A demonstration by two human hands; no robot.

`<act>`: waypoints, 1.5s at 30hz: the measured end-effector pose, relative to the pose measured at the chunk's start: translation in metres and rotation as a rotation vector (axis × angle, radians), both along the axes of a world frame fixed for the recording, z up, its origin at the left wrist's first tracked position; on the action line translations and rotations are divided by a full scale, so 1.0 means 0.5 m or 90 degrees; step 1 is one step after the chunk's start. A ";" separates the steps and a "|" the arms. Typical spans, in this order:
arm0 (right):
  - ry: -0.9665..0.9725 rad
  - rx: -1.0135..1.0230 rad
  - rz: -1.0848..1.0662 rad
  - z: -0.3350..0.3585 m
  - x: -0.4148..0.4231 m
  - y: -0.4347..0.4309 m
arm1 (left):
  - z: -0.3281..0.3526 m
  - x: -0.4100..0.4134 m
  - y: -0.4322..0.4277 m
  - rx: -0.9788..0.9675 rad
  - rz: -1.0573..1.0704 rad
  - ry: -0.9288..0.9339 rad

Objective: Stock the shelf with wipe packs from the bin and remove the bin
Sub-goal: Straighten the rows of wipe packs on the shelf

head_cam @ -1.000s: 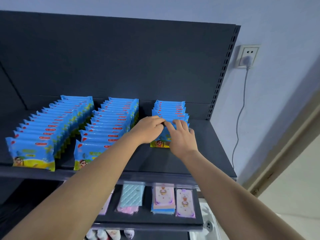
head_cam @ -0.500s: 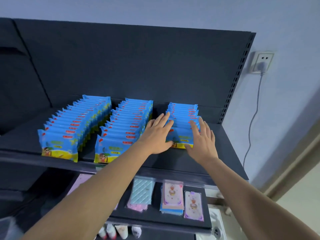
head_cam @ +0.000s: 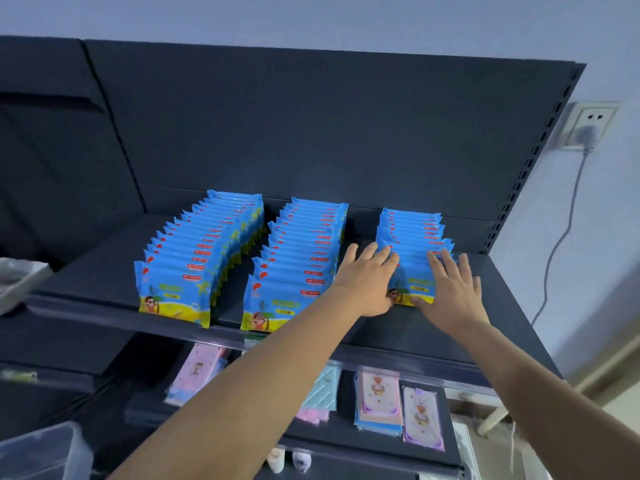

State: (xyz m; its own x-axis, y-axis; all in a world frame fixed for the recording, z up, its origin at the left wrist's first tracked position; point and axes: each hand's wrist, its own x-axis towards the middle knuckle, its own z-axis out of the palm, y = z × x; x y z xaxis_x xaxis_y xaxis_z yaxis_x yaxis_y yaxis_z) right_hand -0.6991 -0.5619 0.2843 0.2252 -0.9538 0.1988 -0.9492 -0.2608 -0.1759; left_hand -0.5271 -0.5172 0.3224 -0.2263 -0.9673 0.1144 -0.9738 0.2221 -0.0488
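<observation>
Three rows of blue wipe packs stand on the dark top shelf (head_cam: 485,327): a long left row (head_cam: 204,254), a middle row (head_cam: 301,261) and a shorter right row (head_cam: 415,244). My left hand (head_cam: 367,282) lies with straight fingers on the left side of the right row's front pack. My right hand (head_cam: 453,289) lies flat on that pack's right side. Neither hand grips anything. A clear plastic bin (head_cam: 41,452) shows at the bottom left corner.
A lower shelf (head_cam: 346,434) carries pastel packaged items (head_cam: 381,400). A pale tray-like thing (head_cam: 17,278) sits at the left edge. A wall socket with a plug and cable (head_cam: 585,129) is on the right wall.
Both hands went from gripping the front pack of the right row to lying flat on it with fingers spread. The view shifted left and down, bringing the bin into the corner.
</observation>
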 end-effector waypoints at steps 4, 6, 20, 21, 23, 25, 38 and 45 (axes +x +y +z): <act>-0.010 -0.032 -0.017 0.007 0.002 0.013 | 0.037 0.040 0.020 -0.040 -0.032 0.116; -0.031 -0.053 -0.018 0.013 0.009 0.024 | 0.054 0.080 0.040 -0.084 -0.027 0.212; -0.645 0.140 0.015 0.054 0.322 0.127 | 0.014 0.313 0.065 0.037 0.212 0.807; -0.712 0.194 -0.022 0.049 0.346 0.118 | 0.008 0.313 0.063 0.050 0.216 0.817; -0.786 0.272 -0.083 0.037 0.380 0.107 | 0.000 0.312 0.057 0.054 0.233 0.856; -0.821 0.294 -0.111 0.024 0.394 0.099 | -0.005 0.312 0.051 0.059 0.270 0.905; -0.883 0.378 -0.024 -0.008 0.375 0.064 | -0.022 0.330 0.019 0.036 0.364 1.107; -0.979 0.511 0.005 0.026 0.369 0.016 | -0.002 0.345 -0.026 0.097 0.377 1.135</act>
